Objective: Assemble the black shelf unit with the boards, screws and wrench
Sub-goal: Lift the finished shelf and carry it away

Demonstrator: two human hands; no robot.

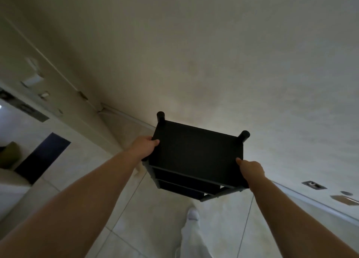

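Head view: you look down along both bare forearms at the shelf unit, with a pale wall behind it.
Shelf unit: the black shelf unit [196,152] stands close against the wall [213,53], its top board facing you and two lower boards showing beneath the near edge.
Posts: two round post tops [160,115] rise above the far corners of the top board.
Left hand: your left hand [144,148] grasps the left edge of the top board, fingers curled over the rim near the front corner.
Right hand: your right hand [251,170] grasps the right front corner, thumb lying on the top board, the other fingers hidden below the edge.
Floor: pale tiles [155,209] run under the unit; your leg in white trousers and a white sock [192,214] shows below it.
Left side: a door [48,73] with a hinge and, beyond it, a dark mat [42,156] on the floor.
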